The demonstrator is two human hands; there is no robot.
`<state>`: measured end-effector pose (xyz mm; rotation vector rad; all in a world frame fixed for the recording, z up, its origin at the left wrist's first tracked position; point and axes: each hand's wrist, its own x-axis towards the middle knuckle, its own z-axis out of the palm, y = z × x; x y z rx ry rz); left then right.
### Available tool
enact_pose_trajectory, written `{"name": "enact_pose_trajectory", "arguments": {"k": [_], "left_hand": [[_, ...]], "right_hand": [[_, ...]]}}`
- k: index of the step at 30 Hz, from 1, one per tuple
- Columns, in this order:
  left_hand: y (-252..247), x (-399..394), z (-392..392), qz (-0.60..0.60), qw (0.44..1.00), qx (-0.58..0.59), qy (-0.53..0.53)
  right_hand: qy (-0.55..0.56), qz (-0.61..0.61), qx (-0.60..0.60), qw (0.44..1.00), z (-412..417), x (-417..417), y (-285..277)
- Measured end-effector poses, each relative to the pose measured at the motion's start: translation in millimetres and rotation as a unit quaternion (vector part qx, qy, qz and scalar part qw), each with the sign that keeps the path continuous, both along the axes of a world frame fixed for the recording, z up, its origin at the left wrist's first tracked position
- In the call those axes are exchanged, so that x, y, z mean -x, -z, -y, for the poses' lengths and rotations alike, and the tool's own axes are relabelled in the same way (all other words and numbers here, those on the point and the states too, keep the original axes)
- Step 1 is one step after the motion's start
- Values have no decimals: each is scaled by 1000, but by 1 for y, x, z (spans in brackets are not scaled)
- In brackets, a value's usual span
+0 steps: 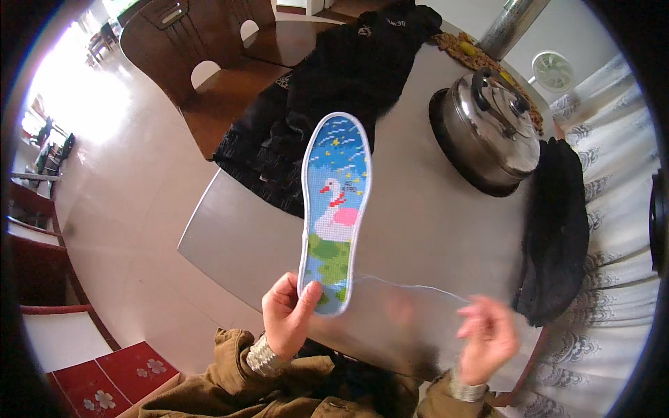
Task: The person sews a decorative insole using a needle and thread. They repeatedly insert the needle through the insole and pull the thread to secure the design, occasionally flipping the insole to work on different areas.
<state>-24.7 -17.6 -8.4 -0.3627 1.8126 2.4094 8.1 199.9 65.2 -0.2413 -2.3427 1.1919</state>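
Observation:
A cross-stitch insole (337,209) with a white edge stands nearly upright above the table, its patterned face towards me. It bears a swan, green leaves and a starry blue sky. My left hand (290,311) grips its lower end, thumb on the front. From behind the insole's right edge a pale thread (413,286) runs slack to my right hand (486,334), which is blurred. The thread meets the pinched fingertips there; whether a needle is between them cannot be made out.
Beyond the insole, a black garment (355,68) lies across the grey table (418,224) and a brown wooden chair (209,68). A lidded steel pot (488,130) stands at right, near a dark cloth bundle (554,230). White patterned curtains (611,209) hang along the right side.

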Motion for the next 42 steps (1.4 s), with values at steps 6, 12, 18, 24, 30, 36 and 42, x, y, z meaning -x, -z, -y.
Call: {"name": "enact_pose_trajectory", "arguments": {"k": [6, 12, 18, 24, 30, 36, 42], "left_hand": [[-13, -13, -8, 15, 996, -80, 31], [-14, -17, -8, 13, 993, -114, 24], [-10, -17, -6, 11, 993, -117, 23], [-2, -17, -4, -75, 993, 84, 20], [-6, -11, -5, -216, 942, 255, 19], [-12, -7, 4, -128, 977, 153, 68], [-8, -11, -5, -105, 990, 31, 85]], "right_hand": [[-196, -60, -298, 932, 58, 17, 2], [-197, -41, -368, 908, 67, 14, 0], [-204, -33, -400, 893, 72, 16, -1], [-218, -4, -445, 869, 77, 19, -3], [-251, 89, -469, 842, 87, 26, -3], [-210, 179, 428, 861, 51, 36, 17], [-226, 313, 629, 675, 39, 18, 39]]}}
